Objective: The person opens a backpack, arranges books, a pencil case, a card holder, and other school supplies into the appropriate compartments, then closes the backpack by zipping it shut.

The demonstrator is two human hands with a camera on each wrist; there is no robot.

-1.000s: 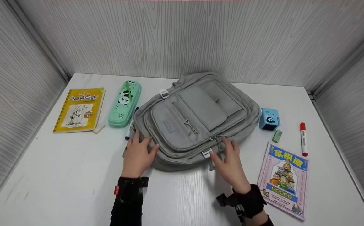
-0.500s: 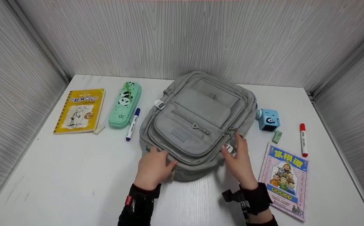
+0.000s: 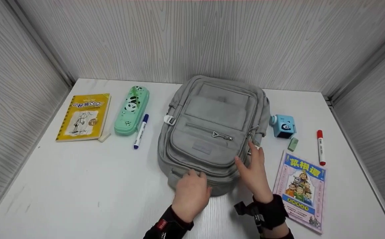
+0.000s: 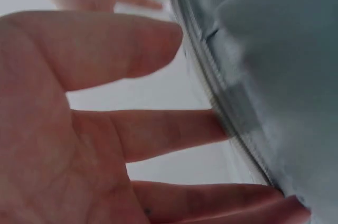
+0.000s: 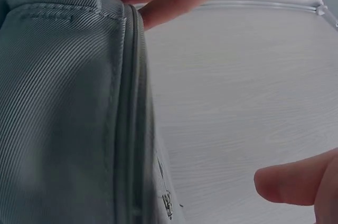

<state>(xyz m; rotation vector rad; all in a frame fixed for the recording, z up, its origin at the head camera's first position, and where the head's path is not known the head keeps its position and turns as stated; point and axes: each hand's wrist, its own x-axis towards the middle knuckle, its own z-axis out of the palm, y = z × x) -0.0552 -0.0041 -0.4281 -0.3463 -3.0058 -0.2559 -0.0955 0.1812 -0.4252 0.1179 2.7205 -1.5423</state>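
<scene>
When squaring the gray backpack (image 3: pixel 216 111), central on the desk (image 3: pixel 89 189), push evenly with left hand (image 3: pixel 192 196), now spread at the near edge, and right hand (image 3: pixel 253 171), spread along the right side.

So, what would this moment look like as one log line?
gray backpack: front-up on white table; left hand: touching its near edge; right hand: at its right side

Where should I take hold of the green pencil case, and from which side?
Probably best at its middle: the green pencil case lies flat, long and narrow, so come from above and pinch across its long sides. In the head view, mind the blue marker close by its lower right edge.
</scene>
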